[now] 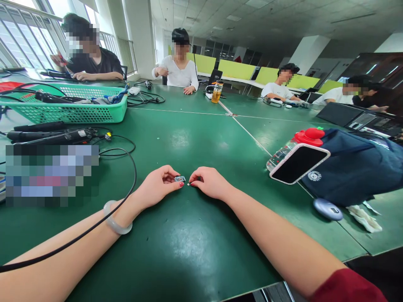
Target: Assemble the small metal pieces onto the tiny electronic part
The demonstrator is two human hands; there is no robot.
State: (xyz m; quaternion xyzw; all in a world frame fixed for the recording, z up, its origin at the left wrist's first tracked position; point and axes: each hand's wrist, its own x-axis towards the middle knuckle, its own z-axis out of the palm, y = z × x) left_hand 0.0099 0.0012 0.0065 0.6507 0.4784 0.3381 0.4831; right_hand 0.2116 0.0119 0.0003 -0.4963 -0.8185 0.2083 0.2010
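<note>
Pinching a small circuit board (180, 179) by its edge with the left hand (157, 184), center of frame over the tabletop (189, 243). Pinching a tiny pale piece (189, 183) in the right hand's (209, 182) grip, just beside, apart from the board; can't identify it. Best to steady both wrists, hold edges only, squeeze lightly, work low to limit drops.

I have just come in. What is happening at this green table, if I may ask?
The camera wearer's left hand holds a small circuit-like piece. The right hand, close to it but apart, seems to pinch a tiny pale piece, too small to identify. On the table, a phone stands tilted before a red-lidded bottle.
</note>
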